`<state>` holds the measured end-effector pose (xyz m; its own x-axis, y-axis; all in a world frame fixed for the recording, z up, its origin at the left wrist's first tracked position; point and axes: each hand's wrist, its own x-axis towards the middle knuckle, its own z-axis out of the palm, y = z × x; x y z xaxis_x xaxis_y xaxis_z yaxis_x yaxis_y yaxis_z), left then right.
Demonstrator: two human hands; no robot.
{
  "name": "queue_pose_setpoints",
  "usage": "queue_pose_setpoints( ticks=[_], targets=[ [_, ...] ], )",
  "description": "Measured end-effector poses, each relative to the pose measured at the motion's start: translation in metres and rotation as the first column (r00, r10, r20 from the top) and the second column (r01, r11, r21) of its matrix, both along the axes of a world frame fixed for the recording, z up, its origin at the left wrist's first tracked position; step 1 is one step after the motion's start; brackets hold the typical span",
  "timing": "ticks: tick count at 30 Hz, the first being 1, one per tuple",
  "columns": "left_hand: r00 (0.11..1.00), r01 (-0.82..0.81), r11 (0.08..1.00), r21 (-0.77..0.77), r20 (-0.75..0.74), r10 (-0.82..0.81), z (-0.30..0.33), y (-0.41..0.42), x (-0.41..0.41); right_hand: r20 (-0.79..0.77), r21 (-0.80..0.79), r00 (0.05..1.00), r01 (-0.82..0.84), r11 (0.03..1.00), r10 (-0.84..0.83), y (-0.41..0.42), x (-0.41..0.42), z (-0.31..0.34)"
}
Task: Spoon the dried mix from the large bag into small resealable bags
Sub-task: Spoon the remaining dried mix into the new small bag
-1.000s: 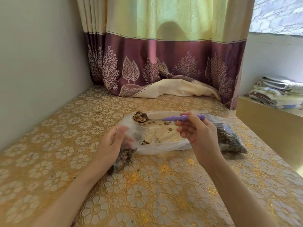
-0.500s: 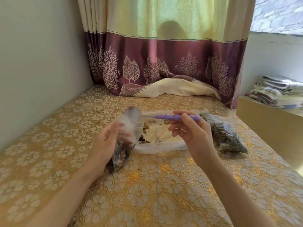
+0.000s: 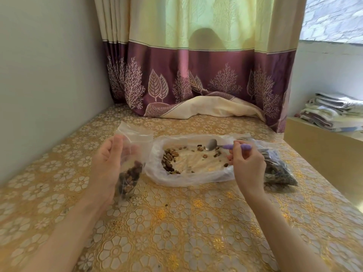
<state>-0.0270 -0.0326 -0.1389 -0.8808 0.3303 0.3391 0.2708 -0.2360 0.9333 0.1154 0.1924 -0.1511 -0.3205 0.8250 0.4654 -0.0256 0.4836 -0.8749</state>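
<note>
On the bench [image 3: 176, 222], the left hand [image 3: 107, 165] grips a small bag [image 3: 132, 154] upright, fingers curled round its side; dried mix fills its lower part. Just right of it lies the large bag [image 3: 188, 178], mouth spread wide, mix [image 3: 170, 157] scattered inside. The right hand [image 3: 248, 165] pinches the purple handle of a spoon [image 3: 213, 144], whose bowl sits over the large bag's far side. Filled bags [image 3: 279, 171] lie behind the right hand. A curtain [image 3: 196, 65] hangs beyond.
</note>
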Motion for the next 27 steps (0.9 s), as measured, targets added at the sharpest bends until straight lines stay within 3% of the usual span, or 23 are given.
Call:
queue_pose_setpoints(
  ticks=[10,16,27],
  targets=[
    [0.999,-0.034,0.998,-0.058,-0.016,0.033,-0.005,0.001,-0.004,0.038,-0.157,0.959,-0.272,0.949,0.281,-0.015,-0.027,0.003],
    [0.998,-0.059,0.998,0.004,0.024,0.059,-0.006,0.003,-0.004,0.081,-0.166,0.909,-0.391,0.905,0.408,-0.024,-0.041,0.010],
    [0.997,-0.071,0.997,0.011,0.035,0.071,-0.006,0.007,-0.006,-0.028,-0.327,0.828,-0.538,0.777,0.561,-0.024,-0.028,0.021]
  ],
)
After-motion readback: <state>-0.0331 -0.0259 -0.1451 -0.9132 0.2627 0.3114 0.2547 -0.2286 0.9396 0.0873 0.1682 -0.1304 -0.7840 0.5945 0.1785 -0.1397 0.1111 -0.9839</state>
